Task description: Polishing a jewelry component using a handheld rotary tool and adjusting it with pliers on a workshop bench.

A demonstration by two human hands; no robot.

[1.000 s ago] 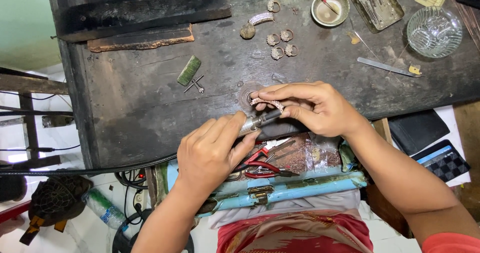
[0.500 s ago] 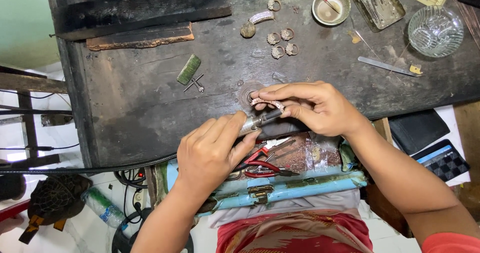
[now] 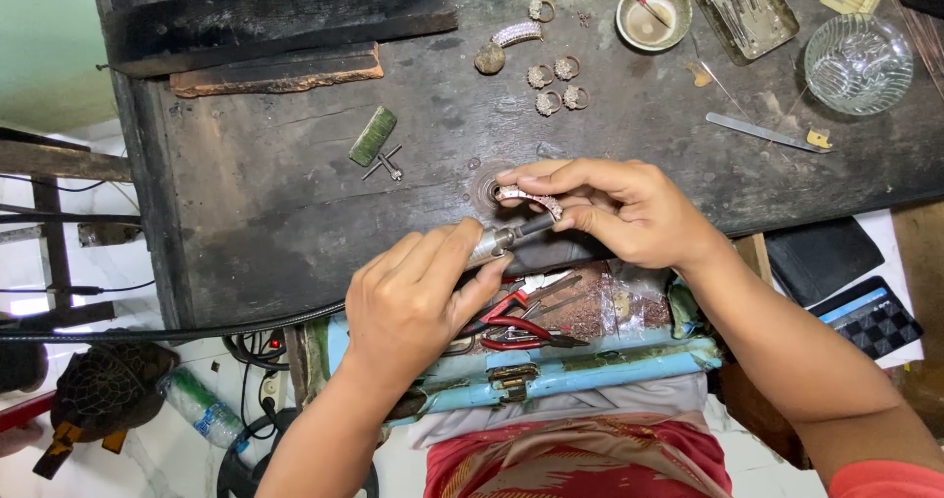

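My left hand [image 3: 418,296] grips a metal rotary handpiece [image 3: 503,239] whose black flexible cable [image 3: 177,332] runs off to the left. Its tip points at a small silver jewellery piece [image 3: 526,199] pinched between the fingers of my right hand [image 3: 615,211]. Both hands meet at the near edge of a dark, worn wooden workbench [image 3: 295,213], over a round worn spot in the wood.
Several rings [image 3: 556,83] lie on the bench's far middle, with a small bowl [image 3: 647,13], a metal tray of tools [image 3: 747,6] and a glass dish [image 3: 857,51] at the right. A green block [image 3: 373,135] lies left. Red-handled pliers [image 3: 516,329] rest in a blue drawer [image 3: 551,375] below.
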